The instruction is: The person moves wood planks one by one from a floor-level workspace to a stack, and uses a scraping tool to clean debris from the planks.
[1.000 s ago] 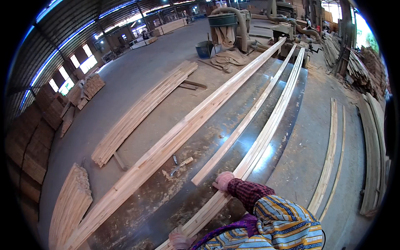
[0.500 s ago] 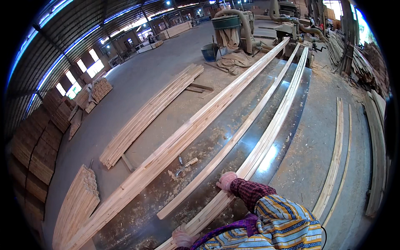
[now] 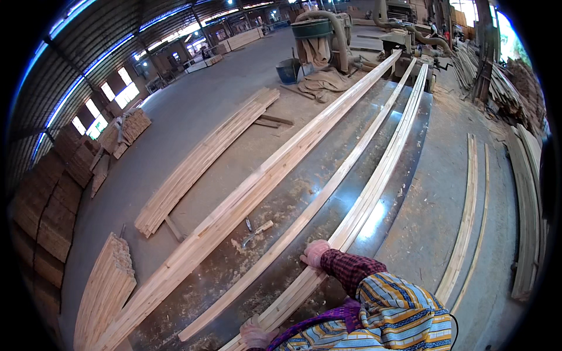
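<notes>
Long pale wooden strips (image 3: 374, 186) lie side by side along the near right part of a dark metal table (image 3: 293, 245). My right hand (image 3: 316, 253), in what looks like a pale pink glove, is closed over them with its fingers at their left edge. Farther down the same strips, near the lower edge, my left hand (image 3: 256, 333) grips them too; its fingers are partly hidden. To the left of my hands lies a single wooden strip (image 3: 275, 248), its near end apart from both. A hammer-like tool with a wooden handle (image 3: 264, 227) rests among shavings.
A thick row of long boards (image 3: 234, 205) runs along the table's left side. Stacked boards (image 3: 205, 161) lie beyond it. At the far end stand a machine (image 3: 398, 40) and a dust collector (image 3: 313, 38). More strips (image 3: 465, 222) lie on the floor at right.
The single strip has slid toward me, its near end now farther down and left. Both hands stay on the same strips. The whole view has shifted slightly.
</notes>
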`<state>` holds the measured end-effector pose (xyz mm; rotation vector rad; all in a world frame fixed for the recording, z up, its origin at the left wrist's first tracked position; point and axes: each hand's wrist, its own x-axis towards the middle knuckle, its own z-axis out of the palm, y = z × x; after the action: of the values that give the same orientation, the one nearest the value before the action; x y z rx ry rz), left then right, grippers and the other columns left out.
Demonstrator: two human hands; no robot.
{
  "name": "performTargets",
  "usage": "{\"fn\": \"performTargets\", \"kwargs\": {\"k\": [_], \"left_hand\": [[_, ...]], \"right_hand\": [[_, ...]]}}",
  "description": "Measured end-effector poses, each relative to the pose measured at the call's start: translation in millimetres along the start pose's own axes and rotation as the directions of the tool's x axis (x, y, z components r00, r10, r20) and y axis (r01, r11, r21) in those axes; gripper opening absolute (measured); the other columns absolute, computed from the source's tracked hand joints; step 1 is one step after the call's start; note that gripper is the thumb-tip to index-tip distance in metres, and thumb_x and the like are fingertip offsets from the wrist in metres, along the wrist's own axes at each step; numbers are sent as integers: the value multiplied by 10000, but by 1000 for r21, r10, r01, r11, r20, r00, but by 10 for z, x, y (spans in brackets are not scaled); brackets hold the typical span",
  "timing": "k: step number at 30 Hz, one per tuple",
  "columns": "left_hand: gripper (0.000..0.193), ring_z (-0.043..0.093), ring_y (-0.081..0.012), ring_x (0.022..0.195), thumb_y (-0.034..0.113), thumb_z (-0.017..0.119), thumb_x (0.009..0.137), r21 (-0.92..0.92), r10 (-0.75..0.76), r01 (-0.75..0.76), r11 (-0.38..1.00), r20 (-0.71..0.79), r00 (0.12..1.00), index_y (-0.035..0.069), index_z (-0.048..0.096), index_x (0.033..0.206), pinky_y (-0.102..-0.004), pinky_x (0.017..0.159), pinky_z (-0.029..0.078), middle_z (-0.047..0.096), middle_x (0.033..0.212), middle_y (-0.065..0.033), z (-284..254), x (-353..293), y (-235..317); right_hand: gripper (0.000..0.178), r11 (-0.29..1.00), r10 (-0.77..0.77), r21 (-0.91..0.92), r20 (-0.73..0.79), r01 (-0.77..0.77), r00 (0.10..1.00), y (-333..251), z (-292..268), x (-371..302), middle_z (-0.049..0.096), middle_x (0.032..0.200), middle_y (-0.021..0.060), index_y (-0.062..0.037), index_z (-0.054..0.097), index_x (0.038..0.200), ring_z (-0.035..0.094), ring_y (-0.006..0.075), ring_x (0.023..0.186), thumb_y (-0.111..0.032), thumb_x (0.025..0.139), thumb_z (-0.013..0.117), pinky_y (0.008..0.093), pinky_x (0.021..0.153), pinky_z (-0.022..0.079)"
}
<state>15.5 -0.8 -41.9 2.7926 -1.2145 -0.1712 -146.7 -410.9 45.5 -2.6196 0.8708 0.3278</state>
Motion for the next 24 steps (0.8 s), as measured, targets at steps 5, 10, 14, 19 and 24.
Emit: {"fn": "performTargets", "kwargs": {"k": [5, 10, 14, 19, 24], "left_hand": [[1059, 512, -276, 1269, 685, 791, 577, 23, -32, 27, 999, 286, 958, 96, 501, 1408, -406, 1101, 353, 574, 1322, -122, -568, 27, 411], [1042, 520, -280, 1251, 679, 798, 568, 48, -3, -7, 999, 215, 977, 98, 521, 1387, -412, 1086, 364, 584, 1291, -118, -690, -22, 450], [1034, 527, -282, 1241, 678, 802, 563, 64, -8, -7, 998, 225, 974, 110, 528, 1383, -416, 1077, 376, 588, 1281, -108, -703, -26, 472], [1020, 536, -281, 1225, 664, 807, 562, 69, -34, 17, 997, 248, 968, 113, 538, 1377, -408, 1069, 380, 592, 1274, -108, -765, 3, 520], [1018, 536, -282, 1223, 660, 806, 568, -17, -22, 26, 1000, 195, 981, 112, 538, 1384, -407, 1064, 381, 592, 1285, -110, -576, -40, 381]], "right_hand": [[530, 999, 51, 9, 57, -52, 997, 55, -33, -54, 735, 1010, 148, -99, 777, 974, 689, 348, 1004, -512, 981, 445, 469, 878, 543], [529, 1000, 16, 18, 57, -17, 998, -14, -62, 2, 732, 1006, 155, -96, 773, 988, 683, 363, 1002, -512, 981, 445, 472, 881, 539], [525, 1000, 7, 18, 37, -8, 999, 7, -56, -16, 730, 999, 155, -97, 774, 976, 681, 369, 989, -506, 984, 444, 473, 872, 538], [494, 1000, 3, 10, 52, -4, 999, -5, -98, -23, 733, 1040, 147, -90, 772, 1008, 684, 345, 1026, -479, 971, 468, 461, 897, 542], [496, 1000, 20, 3, 62, -20, 998, -35, -142, -38, 733, 1031, 149, -84, 771, 999, 683, 347, 1023, -476, 970, 468, 459, 893, 542]]}}
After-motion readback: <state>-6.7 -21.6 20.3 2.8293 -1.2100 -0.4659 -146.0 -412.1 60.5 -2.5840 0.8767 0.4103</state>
